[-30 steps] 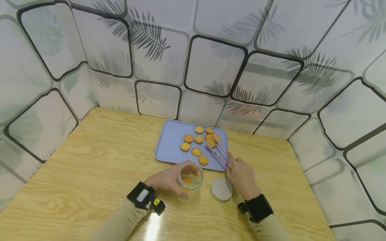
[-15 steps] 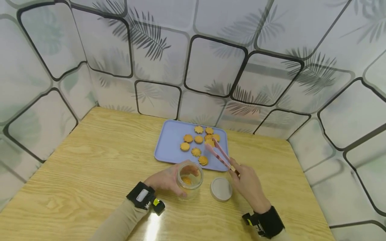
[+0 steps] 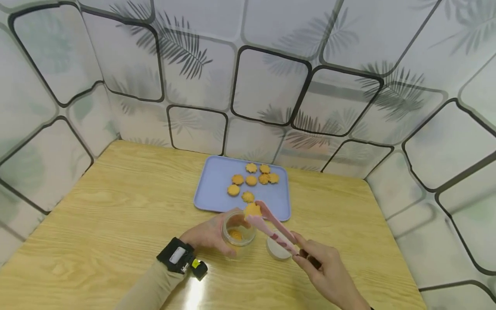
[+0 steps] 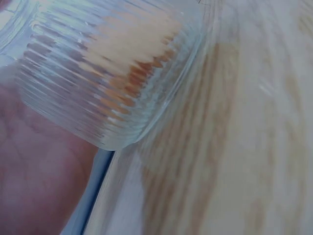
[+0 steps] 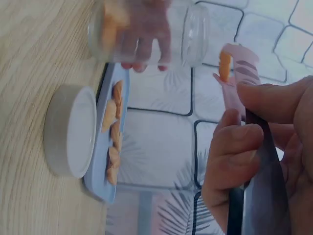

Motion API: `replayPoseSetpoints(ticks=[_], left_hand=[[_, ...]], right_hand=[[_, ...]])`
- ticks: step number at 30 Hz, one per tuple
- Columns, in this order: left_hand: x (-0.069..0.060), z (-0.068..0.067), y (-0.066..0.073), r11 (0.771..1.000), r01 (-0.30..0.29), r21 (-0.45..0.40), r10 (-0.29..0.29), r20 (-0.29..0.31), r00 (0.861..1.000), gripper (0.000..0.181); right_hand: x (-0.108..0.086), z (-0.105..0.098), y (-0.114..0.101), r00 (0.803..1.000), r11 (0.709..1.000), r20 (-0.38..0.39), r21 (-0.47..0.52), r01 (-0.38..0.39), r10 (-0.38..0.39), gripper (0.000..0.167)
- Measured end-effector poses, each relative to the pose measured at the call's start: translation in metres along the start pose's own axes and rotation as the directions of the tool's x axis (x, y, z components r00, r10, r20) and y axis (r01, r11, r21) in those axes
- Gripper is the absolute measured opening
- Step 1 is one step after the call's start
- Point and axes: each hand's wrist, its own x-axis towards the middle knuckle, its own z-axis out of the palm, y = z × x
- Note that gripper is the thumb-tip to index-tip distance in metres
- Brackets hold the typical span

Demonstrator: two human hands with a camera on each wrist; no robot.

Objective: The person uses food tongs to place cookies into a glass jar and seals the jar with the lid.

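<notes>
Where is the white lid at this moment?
In the head view, the white lid lies on the table just right of the glass jar, partly hidden behind the pink tongs.

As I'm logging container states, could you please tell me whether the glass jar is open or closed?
The glass jar is open: nothing covers its top, and the white lid lies apart on the table.
</notes>
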Motion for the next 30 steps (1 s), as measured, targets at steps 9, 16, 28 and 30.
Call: replayPoseSetpoints(ticks=[9,16,28,30], left_hand=[[-0.001,0.000,0.005,0.999,0.027,0.031,-0.027,-0.002,1.000,0.087],[0.000,0.000,0.003,1.000,0.012,0.011,-0.012,0.006,1.000,0.087],[-0.001,-0.001,-0.001,1.000,-0.027,-0.012,0.027,0.018,0.999,0.083],[-0.001,-0.001,-0.001,0.999,-0.039,-0.024,0.040,0.024,0.999,0.083]], right_hand=[[0.001,0.006,-0.015,0.994,0.998,0.113,-0.065,0.018,-0.011,0.064],[0.000,0.007,-0.018,0.992,0.994,0.128,-0.104,0.024,-0.011,0.069],[-0.001,0.006,-0.016,0.988,0.999,0.157,-0.041,0.017,-0.011,0.075],[0.000,0.005,-0.013,0.989,1.000,0.144,0.007,-0.027,0.026,0.070]])
